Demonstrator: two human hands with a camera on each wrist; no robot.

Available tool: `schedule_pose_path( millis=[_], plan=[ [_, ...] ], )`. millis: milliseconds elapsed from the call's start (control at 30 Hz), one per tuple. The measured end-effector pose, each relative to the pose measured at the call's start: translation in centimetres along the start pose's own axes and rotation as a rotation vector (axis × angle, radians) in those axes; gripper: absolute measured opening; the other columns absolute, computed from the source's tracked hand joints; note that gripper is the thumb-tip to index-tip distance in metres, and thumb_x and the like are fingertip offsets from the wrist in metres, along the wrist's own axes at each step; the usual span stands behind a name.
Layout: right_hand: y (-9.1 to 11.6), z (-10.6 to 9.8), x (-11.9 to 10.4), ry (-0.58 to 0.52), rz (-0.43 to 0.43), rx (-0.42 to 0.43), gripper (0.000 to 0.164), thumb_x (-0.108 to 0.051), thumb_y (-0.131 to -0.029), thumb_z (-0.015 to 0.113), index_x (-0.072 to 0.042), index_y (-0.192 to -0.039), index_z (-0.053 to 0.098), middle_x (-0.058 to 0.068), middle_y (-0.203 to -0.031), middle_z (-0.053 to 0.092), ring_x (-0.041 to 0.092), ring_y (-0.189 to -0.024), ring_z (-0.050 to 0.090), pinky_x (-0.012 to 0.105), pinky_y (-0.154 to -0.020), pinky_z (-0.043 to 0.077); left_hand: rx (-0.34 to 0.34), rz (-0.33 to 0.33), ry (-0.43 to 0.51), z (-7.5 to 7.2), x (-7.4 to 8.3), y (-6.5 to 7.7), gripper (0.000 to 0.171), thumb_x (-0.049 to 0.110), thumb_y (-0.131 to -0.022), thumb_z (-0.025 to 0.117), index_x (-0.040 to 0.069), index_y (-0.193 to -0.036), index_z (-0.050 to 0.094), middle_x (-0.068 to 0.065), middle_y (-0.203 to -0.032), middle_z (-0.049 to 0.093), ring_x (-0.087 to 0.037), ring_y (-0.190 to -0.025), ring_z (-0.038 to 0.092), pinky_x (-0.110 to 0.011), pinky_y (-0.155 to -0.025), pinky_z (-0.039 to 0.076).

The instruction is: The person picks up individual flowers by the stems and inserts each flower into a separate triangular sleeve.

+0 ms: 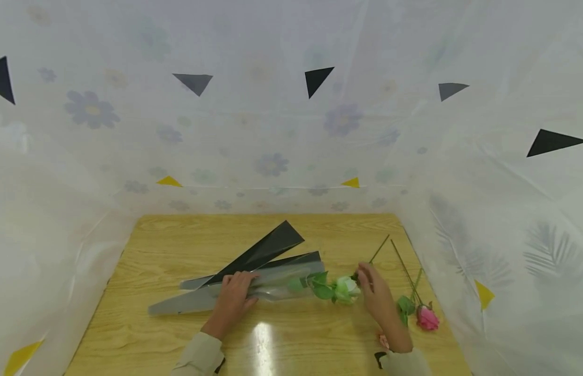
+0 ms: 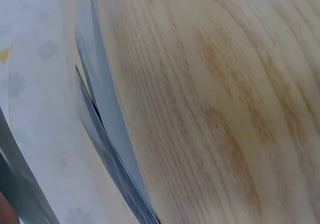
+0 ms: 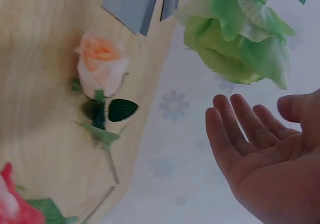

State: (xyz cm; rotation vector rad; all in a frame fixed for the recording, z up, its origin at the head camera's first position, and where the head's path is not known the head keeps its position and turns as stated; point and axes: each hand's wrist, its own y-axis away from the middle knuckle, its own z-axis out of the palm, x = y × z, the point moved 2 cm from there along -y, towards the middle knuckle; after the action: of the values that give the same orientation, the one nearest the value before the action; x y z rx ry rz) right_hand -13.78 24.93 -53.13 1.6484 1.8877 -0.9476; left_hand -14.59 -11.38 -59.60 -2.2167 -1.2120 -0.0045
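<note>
My left hand (image 1: 235, 295) grips a grey and clear plastic flower sleeve (image 1: 282, 284), fingers over its top and thumb at the near side. Out of the sleeve's right end comes a green-white rose (image 1: 346, 289) with green leaves (image 1: 321, 286); its lower stem is hard to make out through the plastic. Just right of the bloom is my right hand (image 1: 376, 295). In the right wrist view, that hand (image 3: 270, 154) has its fingers loosely extended, apart from the green rose (image 3: 240, 38), with nothing in its palm. Only a fingertip (image 2: 7, 211) of my left hand shows in its wrist view.
Black-and-grey folded sleeves (image 1: 258, 256) lie behind and beside my left hand. A pink rose (image 1: 427, 317) lies at the table's right side, and a peach rose (image 3: 102, 63) is partly hidden by my right arm in the head view. Pale floral sheeting (image 1: 272, 130) surrounds the wooden table.
</note>
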Motion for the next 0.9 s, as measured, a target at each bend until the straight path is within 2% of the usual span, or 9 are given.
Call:
schedule_pose_path(
  millis=[67, 167, 300, 400, 533, 633, 733, 900],
  plan=[
    [0.7, 0.3, 1.2, -0.104, 0.079, -0.021, 0.030, -0.013, -0.099, 0.043, 0.000, -0.124, 0.054, 0.016, -0.112, 0.060, 0.029, -0.096, 0.060, 0.042, -0.078, 0.050, 0.005, -0.002, 0.002, -0.1, -0.2, 0.0, 0.065, 0.023, -0.068, 0.082, 0.011, -0.125, 0.051, -0.001, -0.107, 0.056, -0.019, -0.091, 0.050, -0.039, -0.078, 0.033],
    [1.7, 1.0, 2.7, -0.306, 0.197, -0.100, 0.029, -0.007, -0.098, 0.045, 0.004, -0.124, 0.053, 0.019, -0.113, 0.059, 0.028, -0.096, 0.061, 0.037, -0.080, 0.050, 0.010, -0.010, 0.011, -0.2, -0.4, -0.1, 0.065, 0.022, -0.069, 0.082, 0.010, -0.125, 0.051, -0.001, -0.107, 0.056, -0.019, -0.090, 0.049, -0.039, -0.078, 0.033],
    [2.4, 1.8, 3.7, -0.552, 0.318, -0.197, 0.039, -0.013, -0.096, 0.051, 0.003, -0.131, 0.045, 0.020, -0.120, 0.054, 0.023, -0.103, 0.059, 0.036, -0.087, 0.047, 0.004, -0.012, 0.006, -0.3, -0.5, -0.1, 0.062, 0.021, -0.071, 0.080, 0.011, -0.125, 0.051, 0.000, -0.106, 0.056, -0.017, -0.089, 0.049, -0.039, -0.078, 0.033],
    [2.5, 2.1, 3.8, -0.648, 0.365, -0.228, 0.047, -0.023, -0.093, 0.056, -0.001, -0.133, 0.044, 0.016, -0.128, 0.051, 0.018, -0.108, 0.057, 0.037, -0.091, 0.045, 0.001, -0.007, 0.010, -0.4, -0.4, -0.1, 0.062, 0.022, -0.071, 0.079, 0.012, -0.125, 0.051, 0.000, -0.107, 0.056, -0.017, -0.088, 0.049, -0.039, -0.077, 0.033],
    [2.4, 2.3, 3.7, -0.698, 0.396, -0.222, 0.046, -0.027, -0.092, 0.057, -0.006, -0.132, 0.047, 0.013, -0.130, 0.051, 0.019, -0.111, 0.055, 0.039, -0.093, 0.042, -0.029, -0.013, 0.014, -0.5, -0.3, 0.0, 0.060, 0.023, -0.074, 0.077, 0.012, -0.126, 0.050, 0.000, -0.109, 0.056, -0.018, -0.089, 0.049, -0.040, -0.077, 0.033],
    [2.2, 2.1, 3.4, -0.698, 0.371, -0.208, 0.043, -0.025, -0.092, 0.057, -0.006, -0.130, 0.048, 0.012, -0.127, 0.053, 0.020, -0.111, 0.055, 0.038, -0.092, 0.044, -0.043, -0.014, 0.013, -0.5, -0.2, 0.1, 0.060, 0.024, -0.075, 0.077, 0.012, -0.127, 0.049, 0.000, -0.109, 0.055, -0.018, -0.088, 0.048, -0.039, -0.077, 0.032],
    [2.1, 2.0, 3.1, -0.694, 0.325, -0.184, 0.041, -0.022, -0.093, 0.057, -0.002, -0.128, 0.048, 0.013, -0.122, 0.055, 0.020, -0.106, 0.057, 0.035, -0.088, 0.046, -0.025, 0.001, 0.026, -0.5, -0.1, 0.1, 0.061, 0.023, -0.073, 0.078, 0.010, -0.126, 0.050, 0.000, -0.108, 0.055, -0.018, -0.087, 0.047, -0.039, -0.075, 0.030],
    [1.8, 1.9, 2.2, -0.706, 0.304, -0.148, 0.042, -0.018, -0.091, 0.060, 0.003, -0.124, 0.049, 0.012, -0.112, 0.059, 0.019, -0.097, 0.061, 0.034, -0.084, 0.048, -0.018, 0.024, 0.034, -0.2, 0.0, 0.1, 0.061, 0.024, -0.071, 0.077, 0.010, -0.125, 0.050, 0.001, -0.107, 0.053, -0.017, -0.086, 0.044, -0.037, -0.073, 0.028]
  ],
)
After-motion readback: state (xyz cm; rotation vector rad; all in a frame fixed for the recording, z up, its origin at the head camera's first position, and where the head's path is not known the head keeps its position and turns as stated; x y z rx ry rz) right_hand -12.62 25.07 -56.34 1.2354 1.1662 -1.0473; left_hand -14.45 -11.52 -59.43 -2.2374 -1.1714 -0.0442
